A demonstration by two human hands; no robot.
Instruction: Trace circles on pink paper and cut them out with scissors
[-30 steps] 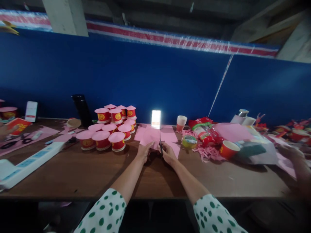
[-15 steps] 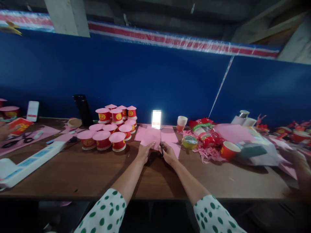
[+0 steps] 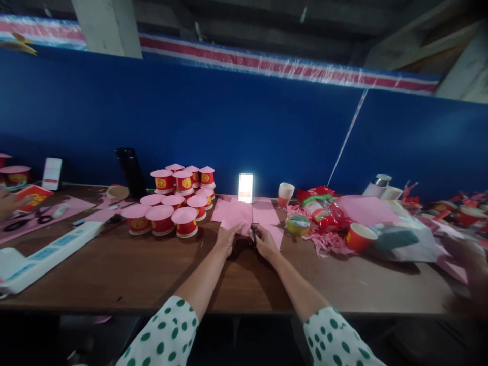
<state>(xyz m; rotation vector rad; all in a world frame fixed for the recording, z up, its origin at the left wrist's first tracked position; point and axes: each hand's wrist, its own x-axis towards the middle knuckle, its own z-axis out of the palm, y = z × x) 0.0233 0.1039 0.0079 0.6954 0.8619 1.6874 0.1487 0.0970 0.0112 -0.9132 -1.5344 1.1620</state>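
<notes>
My left hand (image 3: 226, 239) pinches the near edge of a pink paper sheet (image 3: 237, 216) lying on the brown table (image 3: 152, 274). My right hand (image 3: 264, 243) is closed round dark scissors (image 3: 252, 230), whose blades point away from me into the sheet. More pink sheets (image 3: 266, 212) lie just behind, under a bright upright phone (image 3: 245, 187). Both hands are close together at the table's middle.
Red paper cups with pink lids (image 3: 173, 203) are stacked left of the paper. A tape roll (image 3: 298, 223), an open red cup (image 3: 358, 238), red packets (image 3: 320, 206) and pink scraps lie right. A white power strip (image 3: 41, 254) lies left. Other people's hands show at the right edge (image 3: 463, 251) and the left edge (image 3: 7, 203).
</notes>
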